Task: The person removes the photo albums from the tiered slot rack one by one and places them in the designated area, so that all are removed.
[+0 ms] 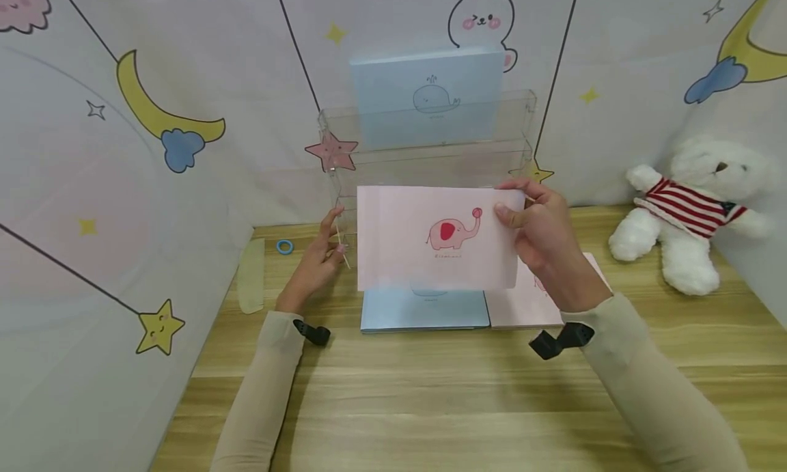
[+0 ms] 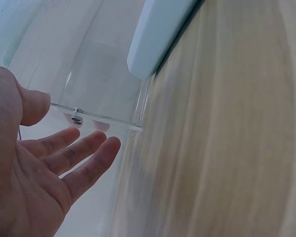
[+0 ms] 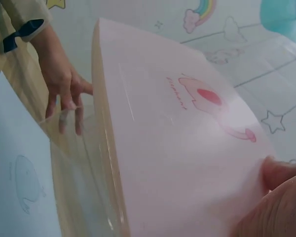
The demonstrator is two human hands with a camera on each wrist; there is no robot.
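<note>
A pink elephant notebook [image 1: 393, 240] is held up in front of the clear acrylic rack [image 1: 424, 147]. My right hand [image 1: 547, 229] pinches its right edge, thumb on the cover; in the right wrist view the notebook [image 3: 158, 148] slants and shows its page edges. At the rack's left side, my left hand [image 1: 320, 260] holds the side panel between thumb and fingers. The left wrist view has the thumb [image 2: 35, 106] at the panel's edge and the fingers [image 2: 96, 168] beyond it. A blue whale notebook [image 1: 427, 96] stands in the rack's upper tier.
On the table lie a blue notebook [image 1: 424, 315] and another pink notebook [image 1: 529, 308], both partly hidden. At left are a blue ring [image 1: 285, 246] and a pale yellow-green strip [image 1: 251, 277]. A white teddy bear [image 1: 688, 212] sits at right against the patterned cloth wall [image 1: 258, 21].
</note>
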